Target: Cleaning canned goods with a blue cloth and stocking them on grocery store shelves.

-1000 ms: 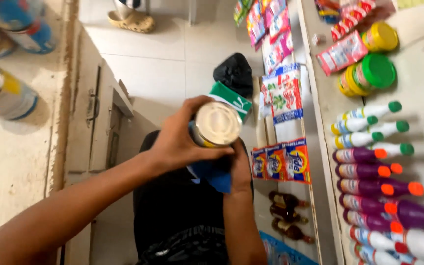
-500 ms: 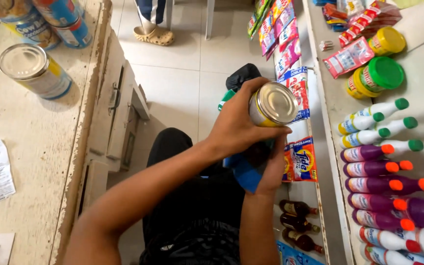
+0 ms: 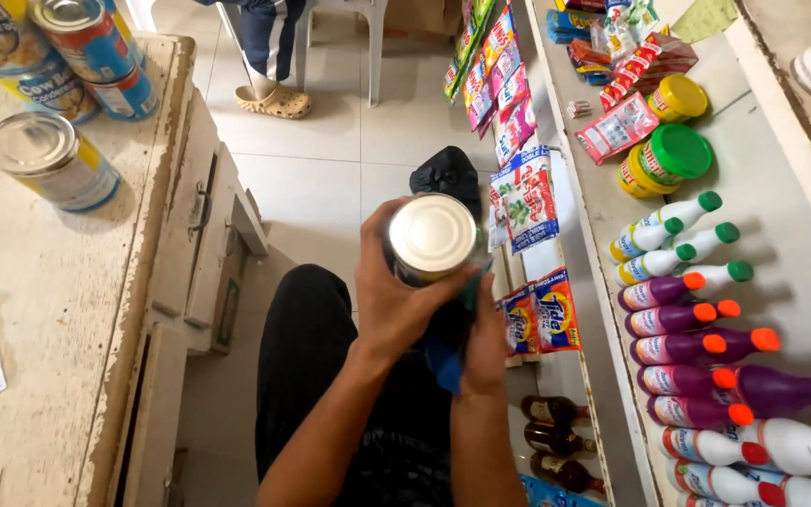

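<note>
Above the lap, the left hand (image 3: 396, 291) wraps its fingers around an upright tin can (image 3: 432, 237). Beneath it, the right hand (image 3: 482, 343) presses a blue cloth (image 3: 445, 361) against the can. More cans (image 3: 49, 160) stand on the bench (image 3: 39, 310) at left.

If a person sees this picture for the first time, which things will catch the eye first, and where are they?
In the centre, the left hand grips a tin can with a shiny lid, while the right hand holds a blue cloth under it. On the right, a white shelf carries rows of bottles with green, orange and red caps. More cans stand on the counter at the upper left.
</note>
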